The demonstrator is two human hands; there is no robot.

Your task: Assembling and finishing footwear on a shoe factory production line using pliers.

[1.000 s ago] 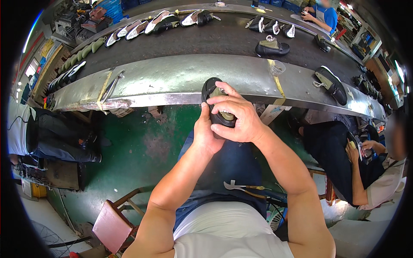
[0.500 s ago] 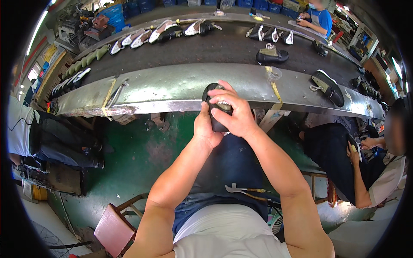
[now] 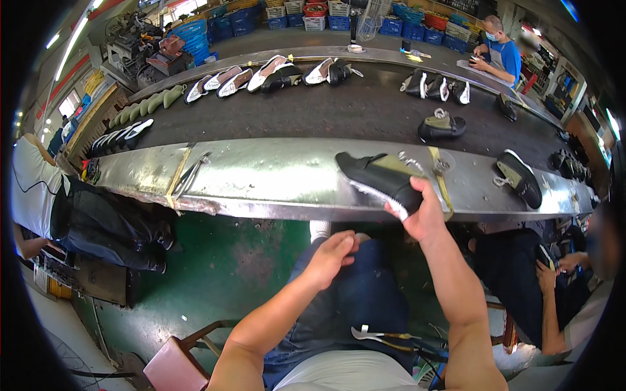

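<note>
My right hand [image 3: 425, 214] grips a black and olive shoe [image 3: 381, 174] by its heel end. Its toe points left, over the metal edge of the bench, and a white strip runs along its lower edge. My left hand [image 3: 334, 259] is apart from the shoe, above my legs; its fingers are curled in, with nothing visible in them. A pliers-like tool [image 3: 375, 334] with a pale metal head lies across my lap.
A dark conveyor belt [image 3: 287, 120] behind the metal ledge [image 3: 261, 179] carries several shoes. Another shoe [image 3: 520, 179] rests on the ledge at right. Hand tools [image 3: 189, 174] lie left. Co-workers sit right and across; another person is left. A pink-seated stool [image 3: 175, 366] stands lower left.
The shoe went from upright between both hands to lying lengthwise, farther right, in my right hand alone. My left hand let go and dropped toward my lap. The view has shifted upward.
</note>
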